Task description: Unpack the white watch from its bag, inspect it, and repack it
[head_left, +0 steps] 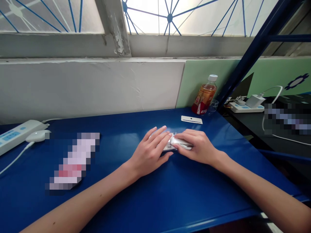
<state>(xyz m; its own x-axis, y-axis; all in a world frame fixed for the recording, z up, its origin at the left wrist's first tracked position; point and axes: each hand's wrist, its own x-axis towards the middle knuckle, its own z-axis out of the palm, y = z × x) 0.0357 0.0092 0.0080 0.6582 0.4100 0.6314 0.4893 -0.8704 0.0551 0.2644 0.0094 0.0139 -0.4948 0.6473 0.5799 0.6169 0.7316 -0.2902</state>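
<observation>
My left hand (153, 149) lies palm down with its fingers stretched out. It rests over a small flat piece, clear or pale (169, 148), on the blue desk (155, 194); the fingers cover most of that piece. From the right, my right hand (198, 145) grips a small white rounded tool (181, 142) between thumb and fingers. The tool's tip meets the flat piece beside my left fingertips. Its exact kind is hidden by the hand. Behind my right hand lies a white card (191, 120) with a dark line and a dot.
A bottle of reddish drink (204, 95) stands at the back by a clear cup (213, 105). To the left are a blurred-out phone-shaped thing (75, 158) and a power strip (20, 132) with a plugged-in charger (37, 136). A blue metal post (252, 55) slants at the right.
</observation>
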